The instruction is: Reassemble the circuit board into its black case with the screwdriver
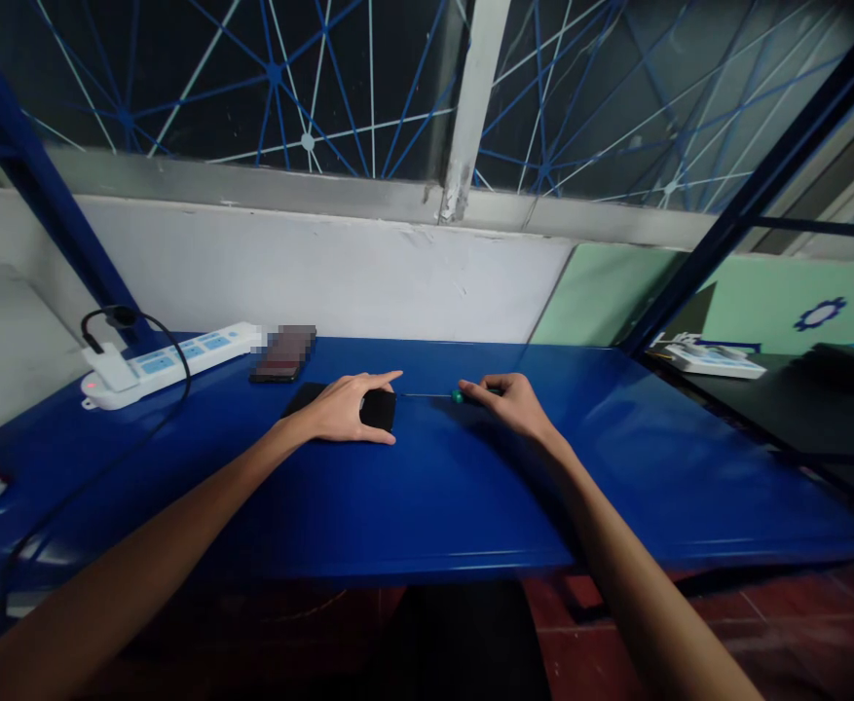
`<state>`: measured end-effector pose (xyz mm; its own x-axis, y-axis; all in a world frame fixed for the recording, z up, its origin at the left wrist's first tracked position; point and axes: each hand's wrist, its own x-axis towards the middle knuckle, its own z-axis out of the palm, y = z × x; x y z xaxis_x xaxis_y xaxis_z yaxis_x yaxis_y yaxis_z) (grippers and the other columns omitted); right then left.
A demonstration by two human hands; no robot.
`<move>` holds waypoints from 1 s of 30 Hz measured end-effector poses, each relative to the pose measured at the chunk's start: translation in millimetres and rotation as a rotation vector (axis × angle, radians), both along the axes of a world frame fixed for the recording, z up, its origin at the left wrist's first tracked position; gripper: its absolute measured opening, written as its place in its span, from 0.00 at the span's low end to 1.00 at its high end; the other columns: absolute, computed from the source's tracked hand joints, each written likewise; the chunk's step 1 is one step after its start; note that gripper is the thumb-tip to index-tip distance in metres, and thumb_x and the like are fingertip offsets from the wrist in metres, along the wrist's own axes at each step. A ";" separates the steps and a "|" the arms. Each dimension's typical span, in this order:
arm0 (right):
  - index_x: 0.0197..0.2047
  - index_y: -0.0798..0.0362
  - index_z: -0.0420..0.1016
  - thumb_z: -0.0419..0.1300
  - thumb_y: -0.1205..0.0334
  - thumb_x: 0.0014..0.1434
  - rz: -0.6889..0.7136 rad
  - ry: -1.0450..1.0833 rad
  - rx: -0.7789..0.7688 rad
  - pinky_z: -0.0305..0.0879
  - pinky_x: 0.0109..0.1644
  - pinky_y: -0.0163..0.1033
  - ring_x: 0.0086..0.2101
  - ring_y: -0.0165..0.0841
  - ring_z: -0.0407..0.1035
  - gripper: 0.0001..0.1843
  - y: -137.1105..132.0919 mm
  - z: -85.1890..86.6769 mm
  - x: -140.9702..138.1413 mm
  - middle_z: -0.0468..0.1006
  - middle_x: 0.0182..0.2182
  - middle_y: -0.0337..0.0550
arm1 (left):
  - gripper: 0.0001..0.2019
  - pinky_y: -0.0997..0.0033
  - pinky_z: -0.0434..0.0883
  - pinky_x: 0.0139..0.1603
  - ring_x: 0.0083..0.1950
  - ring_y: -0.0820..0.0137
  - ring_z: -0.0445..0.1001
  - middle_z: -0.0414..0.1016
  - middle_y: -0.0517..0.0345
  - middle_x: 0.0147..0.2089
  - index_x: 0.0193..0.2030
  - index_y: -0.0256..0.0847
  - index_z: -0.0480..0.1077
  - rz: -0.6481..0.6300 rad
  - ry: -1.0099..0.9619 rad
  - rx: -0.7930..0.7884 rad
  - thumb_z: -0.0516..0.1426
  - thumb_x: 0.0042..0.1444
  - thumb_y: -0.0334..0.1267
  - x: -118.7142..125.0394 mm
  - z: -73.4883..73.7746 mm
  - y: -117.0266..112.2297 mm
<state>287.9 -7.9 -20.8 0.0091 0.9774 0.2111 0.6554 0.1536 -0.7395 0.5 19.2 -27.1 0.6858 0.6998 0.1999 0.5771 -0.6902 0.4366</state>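
My left hand (341,409) lies over a flat black rectangular object (378,411) on the blue table. Its thumb is along the near edge and its fingers reach over the far side, holding it down; the palm hides much of the object. My right hand (508,401) is closed around the green handle of a screwdriver (458,396). The thin shaft points left, level with the tabletop, towards the right end of the black object. Whether the tip touches it, I cannot tell.
A white power strip (170,365) with a plugged-in adapter and black cable (141,424) lies at the back left. Beside it is a dark phone-like slab (284,352), partly pixelated. Blue frame posts (733,214) rise at both sides. Another power strip (715,360) sits far right.
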 end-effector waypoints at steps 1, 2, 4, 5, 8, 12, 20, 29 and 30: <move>0.17 0.54 0.65 0.59 0.37 0.51 0.003 -0.003 -0.003 0.43 0.24 0.35 0.21 0.25 0.47 0.28 0.1 -1.0 -1.0 0.54 0.16 0.33 | 0.48 0.52 0.63 0.55 0.58 0.52 0.66 0.69 0.50 0.58 0.70 0.48 0.49 -0.003 0.003 0.002 0.63 0.45 0.59 -0.1 0.2 -0.1; 0.17 0.54 0.65 0.59 0.38 0.51 0.007 -0.006 -0.007 0.43 0.24 0.35 0.21 0.25 0.47 0.28 0.0 -1.7 -1.8 0.54 0.16 0.33 | 0.47 0.51 0.63 0.55 0.58 0.52 0.66 0.70 0.49 0.58 0.69 0.48 0.50 -0.006 0.008 0.005 0.63 0.45 0.59 -0.2 0.3 -0.2; 0.18 0.55 0.66 0.60 0.38 0.51 0.014 -0.015 -0.017 0.43 0.24 0.35 0.21 0.26 0.48 0.27 -0.4 -2.8 -3.0 0.54 0.16 0.33 | 0.46 0.50 0.63 0.55 0.58 0.51 0.66 0.70 0.49 0.58 0.69 0.48 0.50 -0.010 0.015 0.011 0.62 0.46 0.59 -0.6 0.2 -0.3; 0.18 0.55 0.66 0.60 0.39 0.51 0.021 -0.019 -0.018 0.43 0.24 0.35 0.21 0.26 0.48 0.27 -0.5 -3.2 -3.4 0.54 0.16 0.33 | 0.46 0.50 0.63 0.55 0.58 0.51 0.66 0.70 0.49 0.58 0.69 0.48 0.50 -0.012 0.016 0.013 0.62 0.46 0.59 -0.8 0.1 -0.3; 0.18 0.55 0.66 0.59 0.40 0.51 0.035 -0.021 -0.013 0.44 0.24 0.35 0.21 0.26 0.48 0.26 -0.3 -4.1 -3.8 0.55 0.16 0.34 | 0.46 0.49 0.63 0.55 0.58 0.51 0.66 0.70 0.49 0.58 0.69 0.48 0.50 -0.009 0.020 0.012 0.62 0.46 0.59 -1.0 0.5 -0.8; 0.18 0.55 0.66 0.59 0.39 0.51 0.036 -0.012 -0.010 0.44 0.23 0.35 0.21 0.26 0.48 0.26 0.5 -5.0 -3.6 0.56 0.16 0.34 | 0.45 0.48 0.63 0.55 0.58 0.51 0.66 0.70 0.49 0.58 0.69 0.48 0.51 -0.002 0.035 0.013 0.62 0.46 0.59 -0.1 1.8 -1.7; 0.18 0.55 0.66 0.59 0.40 0.51 0.039 -0.007 -0.003 0.44 0.24 0.35 0.21 0.26 0.48 0.26 -0.1 -4.0 -4.8 0.55 0.16 0.34 | 0.45 0.47 0.62 0.56 0.60 0.50 0.64 0.69 0.49 0.59 0.69 0.49 0.50 -0.001 0.062 0.024 0.62 0.47 0.59 0.8 1.4 -2.0; 0.18 0.55 0.66 0.59 0.38 0.51 0.035 -0.010 -0.012 0.44 0.24 0.35 0.21 0.26 0.49 0.27 1.0 -4.9 -4.0 0.56 0.16 0.34 | 0.45 0.51 0.63 0.55 0.58 0.52 0.66 0.69 0.49 0.59 0.69 0.49 0.51 -0.012 0.045 0.035 0.62 0.47 0.59 -0.2 1.2 -2.0; 0.18 0.55 0.66 0.59 0.39 0.51 0.035 -0.010 -0.012 0.44 0.24 0.35 0.21 0.26 0.49 0.27 1.1 -5.1 -3.8 0.56 0.16 0.34 | 0.45 0.50 0.63 0.55 0.58 0.52 0.66 0.69 0.49 0.59 0.69 0.49 0.51 -0.014 0.045 0.034 0.62 0.47 0.59 -0.5 1.1 -1.9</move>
<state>284.1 -6.8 -25.9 -0.0273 0.9795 0.1995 0.6574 0.1680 -0.7346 0.0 17.4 -26.1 0.7043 0.6834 0.1920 0.5858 -0.7123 0.3866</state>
